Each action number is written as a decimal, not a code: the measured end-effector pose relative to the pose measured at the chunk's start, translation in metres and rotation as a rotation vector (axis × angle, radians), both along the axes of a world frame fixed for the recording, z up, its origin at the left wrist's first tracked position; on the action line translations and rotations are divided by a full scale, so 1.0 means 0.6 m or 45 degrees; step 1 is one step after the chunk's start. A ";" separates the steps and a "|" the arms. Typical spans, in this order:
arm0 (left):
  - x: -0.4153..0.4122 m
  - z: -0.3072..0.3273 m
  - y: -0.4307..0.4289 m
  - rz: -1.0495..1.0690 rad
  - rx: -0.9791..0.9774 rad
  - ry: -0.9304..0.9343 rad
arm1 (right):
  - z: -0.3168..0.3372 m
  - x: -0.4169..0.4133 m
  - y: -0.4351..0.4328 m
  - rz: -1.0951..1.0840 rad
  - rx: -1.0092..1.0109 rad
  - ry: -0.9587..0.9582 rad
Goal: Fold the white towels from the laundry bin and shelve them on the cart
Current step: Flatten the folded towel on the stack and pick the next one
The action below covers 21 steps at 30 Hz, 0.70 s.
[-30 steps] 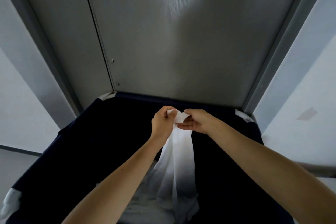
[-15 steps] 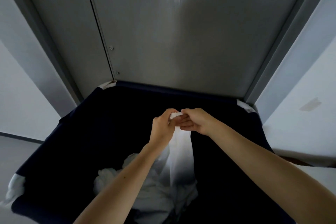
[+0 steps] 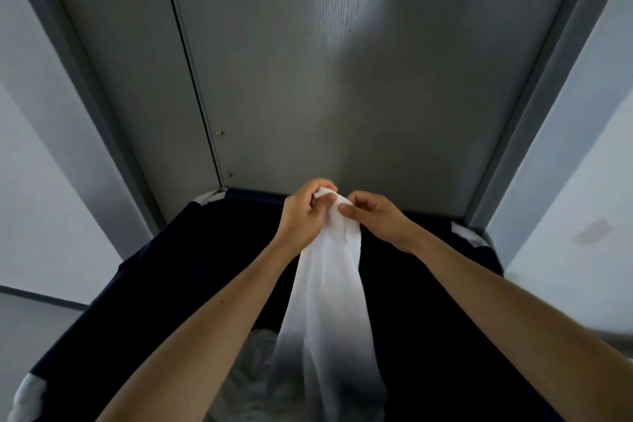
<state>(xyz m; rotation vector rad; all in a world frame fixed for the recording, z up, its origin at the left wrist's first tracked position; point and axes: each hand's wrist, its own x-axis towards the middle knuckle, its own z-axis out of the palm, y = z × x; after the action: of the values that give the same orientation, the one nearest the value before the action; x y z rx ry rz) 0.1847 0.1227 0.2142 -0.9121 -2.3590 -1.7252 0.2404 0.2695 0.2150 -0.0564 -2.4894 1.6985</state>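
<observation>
- Bin walls hem the hands in: the dark laundry bin [image 3: 188, 267] fills the lower view, its far rim hard against a grey door panel [image 3: 342, 79].
- We see pale walls rising on either side, the left wall [image 3: 34, 181] and the right wall [image 3: 582, 181], with a strip of floor [image 3: 34, 319] showing past the bin's left edge.
- We find the open room above the bin's rim, where both hands meet.
- The white towel [image 3: 329, 284] hangs from the hands in a narrow, gathered column down into the bin, smooth above and shadowed below.
- The left hand [image 3: 301, 216] grips the towel's top, fingers [image 3: 322, 199] curled round it.
- The right hand [image 3: 373, 216], touching the left, pinches the same end between thumb and forefinger.
- More crumpled white towels [image 3: 253, 363] lie on the bin's bottom.
</observation>
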 end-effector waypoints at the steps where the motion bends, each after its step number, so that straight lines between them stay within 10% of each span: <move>1: -0.009 0.018 0.003 -0.001 -0.005 0.047 | 0.014 -0.007 0.002 -0.003 0.011 0.065; 21: -0.079 0.138 0.007 0.375 0.299 0.105 | 0.119 -0.033 0.038 -0.011 0.728 0.043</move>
<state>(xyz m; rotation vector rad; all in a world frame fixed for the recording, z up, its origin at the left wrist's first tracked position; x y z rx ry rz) 0.1373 0.1269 0.2969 -0.5570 -2.0596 -1.7567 0.2205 0.2921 0.2862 0.0174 -2.8312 0.9169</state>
